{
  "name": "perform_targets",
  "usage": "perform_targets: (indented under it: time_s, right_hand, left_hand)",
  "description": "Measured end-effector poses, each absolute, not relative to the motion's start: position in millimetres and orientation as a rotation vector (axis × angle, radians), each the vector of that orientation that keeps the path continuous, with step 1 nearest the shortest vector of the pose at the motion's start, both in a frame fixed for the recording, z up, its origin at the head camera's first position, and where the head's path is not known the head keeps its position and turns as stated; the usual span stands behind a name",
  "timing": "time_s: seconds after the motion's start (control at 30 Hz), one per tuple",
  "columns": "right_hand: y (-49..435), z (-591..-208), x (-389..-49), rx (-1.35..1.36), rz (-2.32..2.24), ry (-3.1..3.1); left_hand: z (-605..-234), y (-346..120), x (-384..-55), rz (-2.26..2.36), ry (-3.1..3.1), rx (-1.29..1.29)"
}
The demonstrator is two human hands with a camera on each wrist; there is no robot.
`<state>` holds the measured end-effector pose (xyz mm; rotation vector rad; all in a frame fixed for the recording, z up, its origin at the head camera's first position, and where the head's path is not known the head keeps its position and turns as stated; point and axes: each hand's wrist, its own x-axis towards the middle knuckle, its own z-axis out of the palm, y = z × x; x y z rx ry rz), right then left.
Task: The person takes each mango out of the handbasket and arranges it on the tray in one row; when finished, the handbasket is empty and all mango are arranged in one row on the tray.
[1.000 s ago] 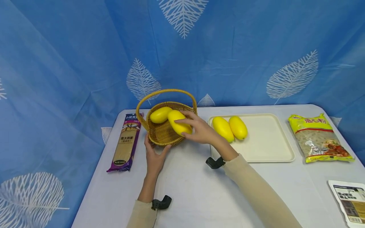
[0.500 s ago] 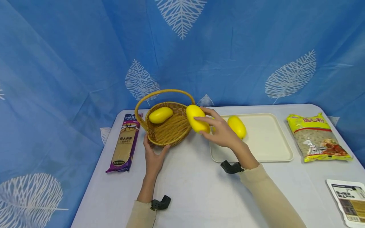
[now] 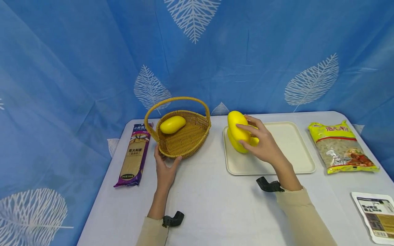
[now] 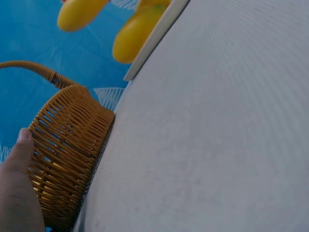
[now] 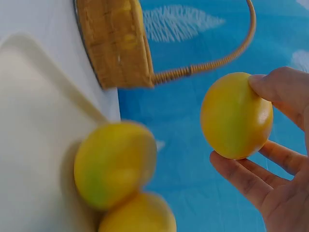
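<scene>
My right hand [image 3: 264, 140] pinches a yellow mango [image 3: 236, 123] between thumb and fingers, over the left end of the cream tray [image 3: 289, 153]. In the right wrist view two more mangoes [image 5: 116, 162] lie side by side on that tray, below the held one; the head view shows them partly covered by the hand and its mango. My left hand [image 3: 165, 171] holds the front of a wicker basket [image 3: 186, 141], the thumb [image 4: 20, 152] against its rim in the left wrist view. One mango [image 3: 173, 124] lies inside the basket, toward its left side.
Left of the basket lies a purple pack of pasta [image 3: 133, 155]. A yellow bag of macaroni [image 3: 343, 147] is to the right of the tray, with a white-edged packet [image 3: 375, 217] nearer the front right. A blue leaf-print cloth [image 3: 246, 68] hangs behind the table.
My right hand has lifted one mango out of the basket and carried it rightward to above the tray. My left hand has stayed at the basket's front.
</scene>
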<state>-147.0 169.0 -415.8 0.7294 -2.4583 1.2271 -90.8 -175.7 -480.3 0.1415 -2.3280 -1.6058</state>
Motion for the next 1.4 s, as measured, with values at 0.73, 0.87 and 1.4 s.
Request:
perform_targets:
  time_s: [0.73,0.87,1.4]
  right_hand:
    - [255.1,-438.0,-147.1,0.337,1.147,-2.62]
    - [265.4,-446.0,-147.8,0.271,1.155,-2.675]
    - [266.8,-465.4,-148.0,0.324,1.137,-2.818]
  left_hand:
    - [-484.3,-175.1,-92.5,-1.612,-2.32,0.16]
    - [-484.5,-175.1,-92.5,-1.61,-2.326,0.162]
    - [-482.5,-174.8,-91.0,-1.582,-2.322,0.111]
